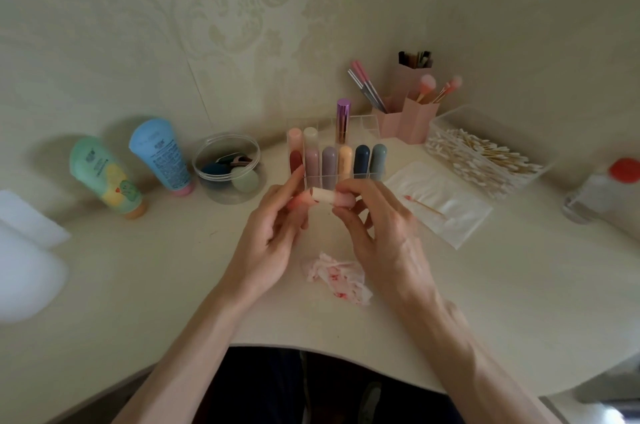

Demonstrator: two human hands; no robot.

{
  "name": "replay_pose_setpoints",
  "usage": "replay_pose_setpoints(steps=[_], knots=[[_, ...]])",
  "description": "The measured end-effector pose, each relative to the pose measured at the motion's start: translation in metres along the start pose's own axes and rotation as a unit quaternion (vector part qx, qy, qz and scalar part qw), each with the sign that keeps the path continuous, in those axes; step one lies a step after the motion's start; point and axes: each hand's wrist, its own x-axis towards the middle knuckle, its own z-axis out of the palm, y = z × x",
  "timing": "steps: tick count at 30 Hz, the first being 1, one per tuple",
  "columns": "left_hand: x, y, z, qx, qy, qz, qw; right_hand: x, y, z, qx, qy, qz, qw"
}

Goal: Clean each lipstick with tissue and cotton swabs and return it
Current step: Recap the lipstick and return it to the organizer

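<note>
The person holds one lipstick (330, 197) lying flat in the air, just in front of the clear organizer (367, 121) on the table (485, 285). The right hand (381, 233) has a narrow grip: its thumb and fingers pinch the pink right part of the lipstick. The left hand (273, 226) also has a narrow grip, and its fingertips close on the left end of the same lipstick. This end is pinkish and blurred, so I cannot tell if it is a cap or the colour itself.

Inside the organizer, other lipsticks (346, 160) stand upright in rows, and a tall purple tube (343, 119) stands behind them. In front of the organizer, between the two wrists, a crumpled tissue (337, 276) with red marks lies on the table. Right of the organizer lies a white tissue sheet (450, 212), and on it rests a used cotton swab (424, 204) with a red tip. Behind this sheet, still right of the organizer, is a clear box of cotton swabs (485, 157). A pink brush holder (408, 124) stands just beside the organizer's back right corner. Left of the organizer are a round clear jar (227, 169) with sponges, then a blue tube (161, 153) and a green tube (104, 178).
</note>
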Motion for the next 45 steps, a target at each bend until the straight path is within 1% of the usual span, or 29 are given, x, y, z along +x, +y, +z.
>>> replay_pose_setpoints(steps=[5, 8, 15, 18, 20, 22, 25, 27, 30, 32, 35, 41, 45], knots=[[0.0, 0.005, -0.001, -0.068, 0.028, -0.016, 0.997, 0.0, 0.002, -0.002, 0.018, 0.024, -0.016, 0.999], [0.0, 0.008, 0.0, -0.093, 0.035, -0.035, 0.994, 0.0, -0.002, -0.001, 0.046, 0.02, -0.017, 0.999], [0.0, 0.007, 0.001, -0.099, 0.058, -0.049, 0.992, -0.002, -0.004, -0.003, 0.067, -0.001, 0.051, 0.996], [0.001, 0.006, 0.0, -0.089, 0.06, -0.049, 0.993, -0.003, -0.004, -0.003, 0.081, -0.026, 0.074, 0.994], [0.001, 0.007, 0.0, -0.079, 0.06, -0.042, 0.994, -0.002, -0.005, -0.002, 0.088, -0.051, 0.095, 0.99], [0.005, 0.011, 0.001, -0.073, 0.06, -0.026, 0.995, -0.001, -0.007, -0.001, 0.094, -0.059, 0.097, 0.989], [0.017, 0.028, 0.003, -0.073, 0.069, -0.001, 0.995, 0.001, -0.007, -0.002, 0.098, -0.04, 0.082, 0.991], [0.033, 0.039, 0.0, -0.07, 0.089, 0.025, 0.993, 0.001, -0.002, -0.003, 0.064, -0.014, 0.072, 0.995], [0.068, 0.044, -0.008, -0.013, 0.133, 0.049, 0.99, 0.001, 0.006, -0.005, -0.006, 0.017, 0.081, 0.997], [0.089, 0.041, -0.01, 0.063, 0.137, 0.056, 0.987, 0.001, 0.01, -0.006, -0.047, 0.02, 0.096, 0.994], [0.108, 0.034, -0.005, 0.154, 0.125, 0.046, 0.979, 0.001, 0.013, -0.007, -0.089, 0.002, 0.102, 0.991], [0.118, 0.028, 0.009, 0.22, 0.109, 0.045, 0.968, 0.002, 0.013, -0.008, -0.118, -0.002, 0.113, 0.987], [0.128, 0.029, 0.009, 0.232, 0.097, 0.033, 0.967, 0.001, 0.013, -0.006, -0.118, -0.004, 0.113, 0.987]])
